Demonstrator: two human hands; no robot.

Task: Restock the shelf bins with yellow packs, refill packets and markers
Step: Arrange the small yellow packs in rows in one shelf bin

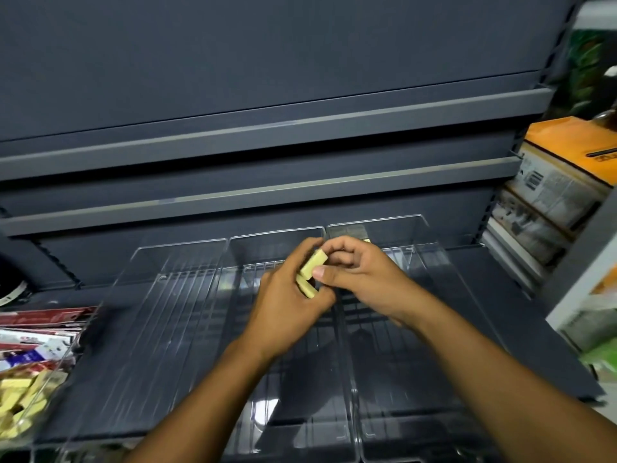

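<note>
Both hands meet over the middle of three clear plastic bins on a dark shelf. My left hand (288,295) grips small yellow packs (306,286), its fingers curled round them. My right hand (359,274) pinches the upper yellow pack (314,262) between thumb and fingers. The left bin (160,315), the middle bin (267,242) and the right bin (430,262) look bare inside. A bit of yellow shows behind my right hand at the far end of the right bin; I cannot tell what it is.
At the lower left a clear container (23,399) holds several more yellow packs, with red and white packets (36,332) stacked behind it. Two dark shelves (267,155) hang above. Orange and printed boxes (561,182) stand on the neighbouring shelving at the right.
</note>
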